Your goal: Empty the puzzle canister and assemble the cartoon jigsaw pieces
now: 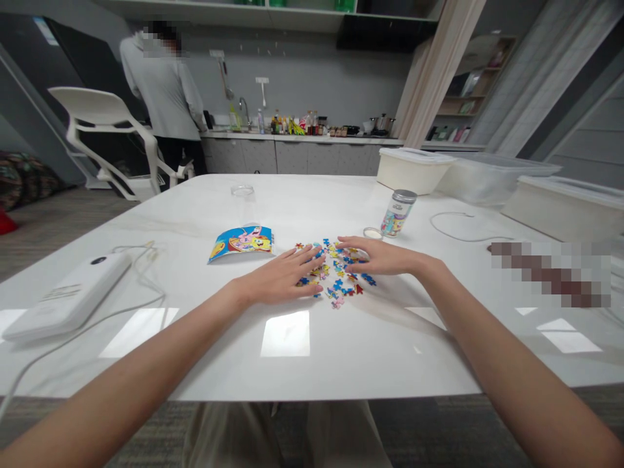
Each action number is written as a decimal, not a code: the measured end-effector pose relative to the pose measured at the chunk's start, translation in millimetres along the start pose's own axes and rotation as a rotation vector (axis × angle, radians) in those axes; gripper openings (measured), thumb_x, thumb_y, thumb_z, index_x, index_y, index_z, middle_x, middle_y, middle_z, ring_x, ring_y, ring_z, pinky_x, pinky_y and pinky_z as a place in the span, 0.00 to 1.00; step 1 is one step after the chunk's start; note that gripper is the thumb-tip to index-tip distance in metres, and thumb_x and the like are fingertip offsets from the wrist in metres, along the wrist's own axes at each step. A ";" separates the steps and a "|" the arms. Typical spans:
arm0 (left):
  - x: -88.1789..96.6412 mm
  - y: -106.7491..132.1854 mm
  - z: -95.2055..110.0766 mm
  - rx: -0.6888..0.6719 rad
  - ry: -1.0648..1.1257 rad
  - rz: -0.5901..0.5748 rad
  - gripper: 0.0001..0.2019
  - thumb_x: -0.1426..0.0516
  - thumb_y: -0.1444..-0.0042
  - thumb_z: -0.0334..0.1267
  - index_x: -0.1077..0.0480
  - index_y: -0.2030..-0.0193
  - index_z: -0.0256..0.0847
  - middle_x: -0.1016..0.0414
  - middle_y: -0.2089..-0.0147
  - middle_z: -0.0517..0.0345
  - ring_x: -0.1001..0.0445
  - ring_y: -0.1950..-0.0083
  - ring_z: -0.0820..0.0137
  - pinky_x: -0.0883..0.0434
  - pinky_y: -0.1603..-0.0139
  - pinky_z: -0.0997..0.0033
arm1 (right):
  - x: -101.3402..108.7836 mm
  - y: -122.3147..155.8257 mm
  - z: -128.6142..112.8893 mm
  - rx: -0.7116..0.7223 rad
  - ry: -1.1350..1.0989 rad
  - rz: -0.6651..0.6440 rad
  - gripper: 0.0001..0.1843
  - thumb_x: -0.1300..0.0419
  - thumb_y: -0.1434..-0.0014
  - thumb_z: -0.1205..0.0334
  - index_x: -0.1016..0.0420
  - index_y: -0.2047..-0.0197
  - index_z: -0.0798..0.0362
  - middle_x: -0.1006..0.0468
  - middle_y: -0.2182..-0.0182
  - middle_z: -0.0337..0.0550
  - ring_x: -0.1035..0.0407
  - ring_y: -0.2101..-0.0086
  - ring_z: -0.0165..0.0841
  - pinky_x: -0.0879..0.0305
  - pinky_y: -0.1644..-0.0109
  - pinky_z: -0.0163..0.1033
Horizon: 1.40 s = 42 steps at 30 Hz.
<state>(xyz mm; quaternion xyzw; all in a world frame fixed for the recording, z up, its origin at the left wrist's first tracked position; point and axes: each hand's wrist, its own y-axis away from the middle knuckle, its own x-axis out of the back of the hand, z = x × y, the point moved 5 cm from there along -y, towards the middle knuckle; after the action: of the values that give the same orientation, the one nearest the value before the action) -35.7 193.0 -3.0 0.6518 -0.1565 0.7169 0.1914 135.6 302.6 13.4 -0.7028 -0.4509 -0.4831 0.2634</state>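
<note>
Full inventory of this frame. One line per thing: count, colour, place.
puzzle pieces: many, blue/yellow/pink, table centre, under and between the hands
picture card: 1, blue cartoon print, left of pieces
jar: 1, printed, silver lid, upright behind pieces
round disc: 1, pale, left of jar
glass dish: 1, clear, far side of table
white device: 1, cabled, table left
loose cable: 1, white, table right
storage boxes: 3, white/translucent, far right
table: 1, white
chair: 1, white, back left
person: 1, grey top, at counter
left hand: open, flat on pieces
right hand: open, flat on pieces
</note>
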 end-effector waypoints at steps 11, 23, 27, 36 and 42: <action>34.3 21.2 -59.1 0.114 -0.139 0.134 0.17 0.53 0.33 0.44 0.29 0.48 0.38 0.25 0.48 0.50 0.27 0.48 0.62 0.34 0.45 0.64 | 1.3 4.3 9.6 0.035 0.072 -0.027 0.40 0.35 0.46 0.52 0.41 0.31 0.45 0.49 0.29 0.46 0.49 0.33 0.46 0.49 0.30 0.53; 25.4 12.6 -11.8 -0.108 0.050 0.119 0.21 0.42 0.41 0.56 0.29 0.51 0.41 0.27 0.53 0.51 0.28 0.53 0.63 0.34 0.54 0.67 | -23.5 -2.8 -35.0 0.126 -0.010 -0.078 0.45 0.32 0.50 0.41 0.39 0.32 0.44 0.46 0.30 0.47 0.49 0.33 0.48 0.48 0.31 0.55; 24.6 10.4 -7.1 -0.131 0.034 0.121 0.17 0.42 0.39 0.52 0.28 0.54 0.40 0.27 0.53 0.51 0.28 0.55 0.64 0.34 0.55 0.68 | -13.0 -0.8 -18.1 0.098 0.027 -0.037 0.42 0.34 0.48 0.44 0.39 0.33 0.47 0.44 0.31 0.49 0.49 0.33 0.47 0.49 0.31 0.54; 24.8 12.6 -20.2 -0.134 0.030 0.148 0.08 0.45 0.38 0.41 0.27 0.61 0.42 0.27 0.57 0.53 0.28 0.57 0.67 0.34 0.54 0.68 | -6.2 -1.0 -15.6 0.201 0.080 0.078 0.29 0.41 0.40 0.55 0.34 0.36 0.48 0.34 0.38 0.50 0.39 0.39 0.44 0.41 0.36 0.54; 25.5 13.1 -17.8 -0.150 0.059 0.164 0.06 0.45 0.41 0.35 0.27 0.65 0.41 0.27 0.59 0.54 0.28 0.57 0.68 0.34 0.54 0.69 | -9.1 -6.7 -32.8 0.257 0.073 0.159 0.16 0.47 0.36 0.59 0.25 0.47 0.49 0.27 0.45 0.50 0.31 0.47 0.41 0.35 0.42 0.50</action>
<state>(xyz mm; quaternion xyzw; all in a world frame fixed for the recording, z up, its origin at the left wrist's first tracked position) -59.5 191.7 20.9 0.5992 -0.2570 0.7353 0.1848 114.0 275.7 17.6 -0.6787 -0.4419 -0.4244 0.4049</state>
